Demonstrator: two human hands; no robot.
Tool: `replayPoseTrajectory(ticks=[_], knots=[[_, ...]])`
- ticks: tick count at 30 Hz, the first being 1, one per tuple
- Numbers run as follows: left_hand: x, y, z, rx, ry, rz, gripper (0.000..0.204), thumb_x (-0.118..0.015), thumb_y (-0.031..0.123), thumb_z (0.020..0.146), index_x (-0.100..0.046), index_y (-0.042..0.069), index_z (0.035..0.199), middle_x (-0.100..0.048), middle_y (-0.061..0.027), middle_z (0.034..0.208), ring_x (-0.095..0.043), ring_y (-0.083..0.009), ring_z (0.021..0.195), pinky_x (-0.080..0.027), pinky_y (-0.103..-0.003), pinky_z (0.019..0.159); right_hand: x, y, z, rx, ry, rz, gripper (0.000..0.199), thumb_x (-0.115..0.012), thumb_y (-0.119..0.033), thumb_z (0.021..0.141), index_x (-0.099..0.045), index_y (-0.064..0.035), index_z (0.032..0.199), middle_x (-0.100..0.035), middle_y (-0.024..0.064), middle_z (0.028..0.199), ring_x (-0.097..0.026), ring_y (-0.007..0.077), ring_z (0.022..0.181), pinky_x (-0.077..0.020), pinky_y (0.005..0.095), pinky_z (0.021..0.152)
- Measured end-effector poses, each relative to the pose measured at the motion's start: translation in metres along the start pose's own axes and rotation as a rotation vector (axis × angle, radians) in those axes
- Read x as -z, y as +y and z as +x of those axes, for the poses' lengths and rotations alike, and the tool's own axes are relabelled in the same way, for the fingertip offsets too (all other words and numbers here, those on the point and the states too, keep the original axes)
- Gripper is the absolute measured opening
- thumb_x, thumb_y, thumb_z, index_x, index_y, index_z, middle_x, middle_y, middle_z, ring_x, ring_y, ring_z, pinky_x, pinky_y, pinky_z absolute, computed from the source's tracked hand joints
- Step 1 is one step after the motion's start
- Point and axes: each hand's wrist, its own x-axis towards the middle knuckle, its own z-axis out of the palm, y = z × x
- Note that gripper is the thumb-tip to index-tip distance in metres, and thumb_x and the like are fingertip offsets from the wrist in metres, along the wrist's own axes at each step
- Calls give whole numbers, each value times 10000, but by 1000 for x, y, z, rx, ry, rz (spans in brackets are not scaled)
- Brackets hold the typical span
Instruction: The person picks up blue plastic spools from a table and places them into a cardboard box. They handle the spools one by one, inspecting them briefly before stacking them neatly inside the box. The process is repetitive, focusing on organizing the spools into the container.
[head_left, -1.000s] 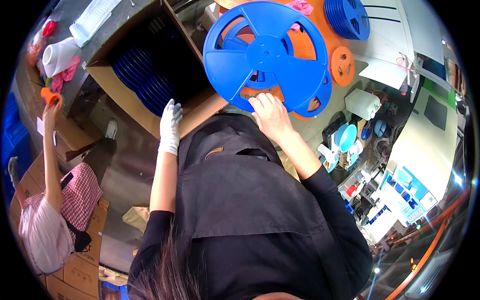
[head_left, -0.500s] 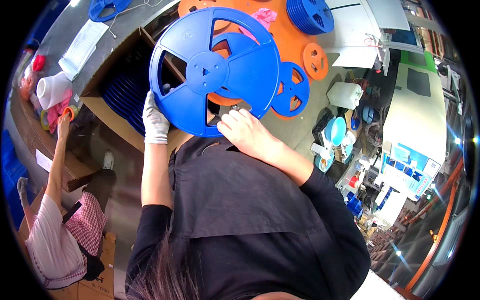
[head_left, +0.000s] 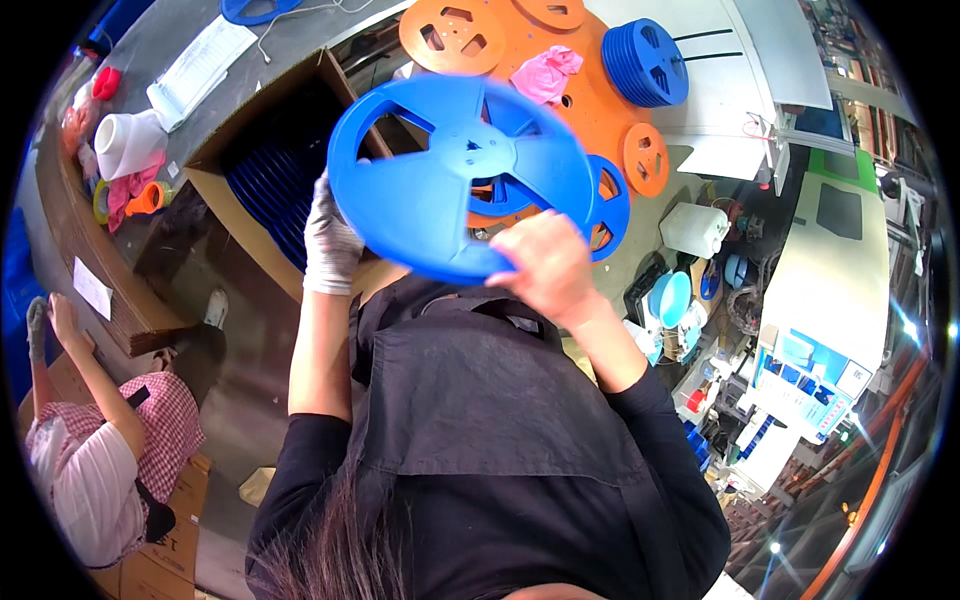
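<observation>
Between my hands is a large blue plastic reel (head_left: 400, 205), tilted and slightly blurred by motion. My left hand (head_left: 330, 240), in a pale glove, is closed on its left rim. At the lower right rim my bare right hand (head_left: 548, 265) grips the edge, its fingertips partly hidden. Just left of the held reel, an open cardboard box (head_left: 228, 222) contains a row of blue reels (head_left: 270, 190) standing on edge. Behind the held reel, another blue reel (head_left: 617, 208) shows partly, over the orange round table (head_left: 590, 95).
A stack of blue reels (head_left: 645, 65) sits at the back right of the orange table, near a pink cloth (head_left: 546, 75). Papers (head_left: 205, 65) lie on the grey bench at left. A co-worker (head_left: 100, 470) is at lower left. A machine (head_left: 830, 250) stands at right.
The held reel has gone from nearly face-on to a flatter tilt. My right hand has shifted right along with it. The co-worker's hand has drawn back from the orange tape roll.
</observation>
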Motion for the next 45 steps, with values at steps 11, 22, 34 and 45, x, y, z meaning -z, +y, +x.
replayPoseTrajectory(ticks=[11,22,34,45], knots=[[47,28,-11,-344,404,199,476,-477,356,996,-481,54,1364,-518,-162,1349,-467,-328,1273,-325,-461,1114,4,30,-12,-1185,795,1731,279,-422,-325,1014,-561,-84,988,-495,-12,754,-517,98,624,-455,246,546],[18,27,-21,-557,351,610,402,-501,247,1001,-503,40,1345,-580,-119,1281,-537,-231,1203,-366,-365,1078,-2,30,-24,-1159,747,1649,426,-408,-436,1004,-603,-58,977,-560,11,732,-540,127,568,-435,252,525],[-127,-55,-55,-858,-591,1992,677,-659,327,794,-451,48,1374,-428,-200,1432,-360,-369,1364,-216,-502,1141,-12,29,-17,-1146,646,1714,395,-451,-370,972,-609,-11,1017,-559,33,662,-525,149,516,-427,280,492],[11,23,-26,-683,211,1779,477,-437,290,1016,-423,40,1423,-378,-156,1498,-292,-326,1416,-201,-382,1169,15,63,-43,-1096,777,1847,326,-372,-250,1012,-572,-6,1095,-556,16,693,-551,111,566,-453,263,517]])
